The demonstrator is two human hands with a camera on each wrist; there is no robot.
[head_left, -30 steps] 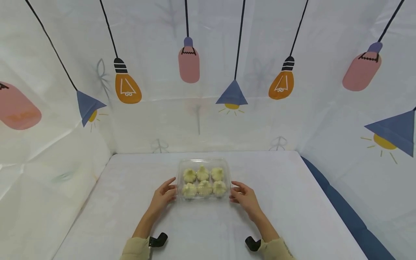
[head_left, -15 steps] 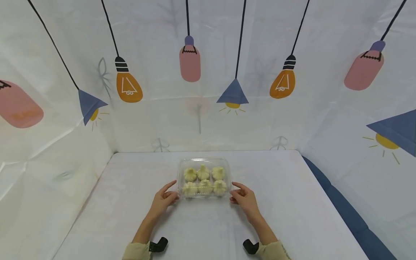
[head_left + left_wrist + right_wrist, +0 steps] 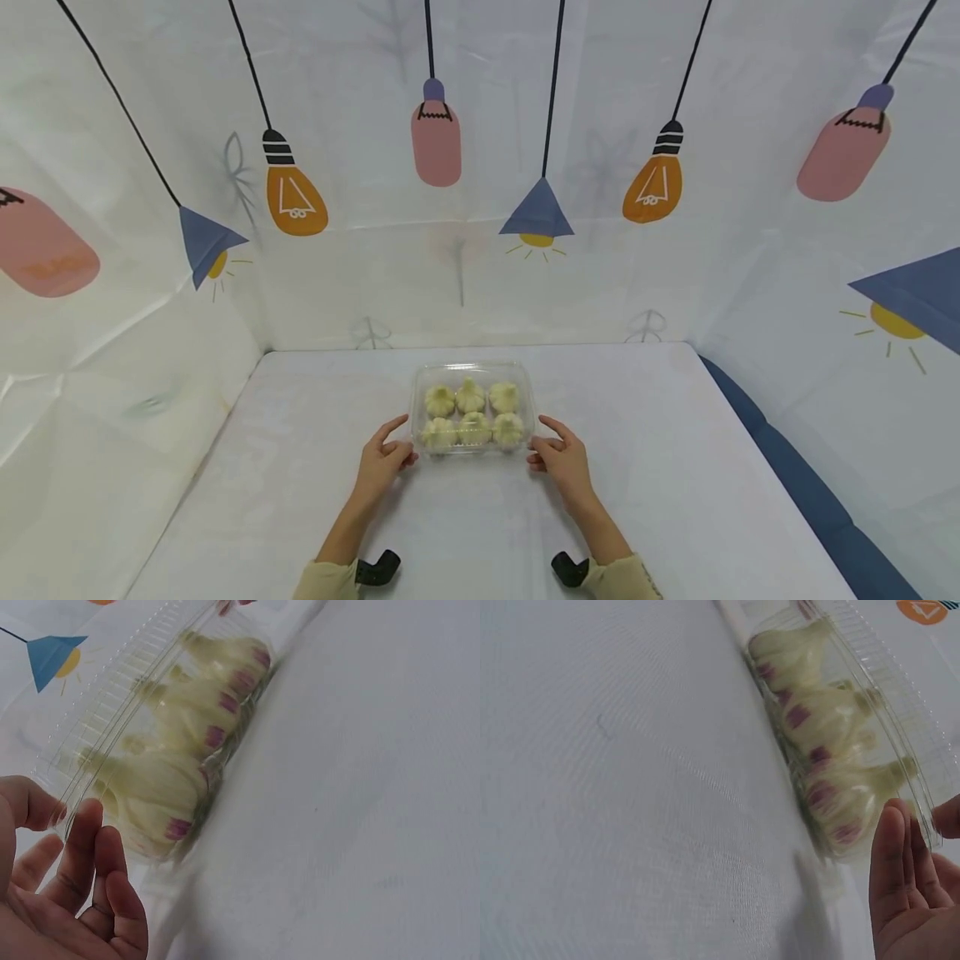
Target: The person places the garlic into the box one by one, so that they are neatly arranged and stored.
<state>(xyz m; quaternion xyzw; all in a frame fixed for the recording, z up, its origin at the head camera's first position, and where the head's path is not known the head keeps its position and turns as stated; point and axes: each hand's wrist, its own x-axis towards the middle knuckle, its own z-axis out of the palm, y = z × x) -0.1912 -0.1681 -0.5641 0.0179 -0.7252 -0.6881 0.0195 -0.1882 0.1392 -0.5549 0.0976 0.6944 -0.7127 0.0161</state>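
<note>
A clear plastic clamshell box sits on the white table, its lid down over two rows of pale garlic bulbs. Purple patches show low on the bulbs in the left wrist view. My left hand is at the box's front left corner, where thumb and fingers pinch the rim; its index finger points forward along the side. At the front right corner my right hand pinches the rim between thumb and fingers. The bulbs' far sides are hidden.
A white table spreads around the box. White sheets with printed lamps stand behind and at both sides. Blue padding runs along the table's right edge. Dark wrist camera mounts jut inward from the sleeves.
My left fingers have shifted from the box's left side to its front corner, the index finger straightening. The right hand has edged slightly inward at its corner. The box stays in place.
</note>
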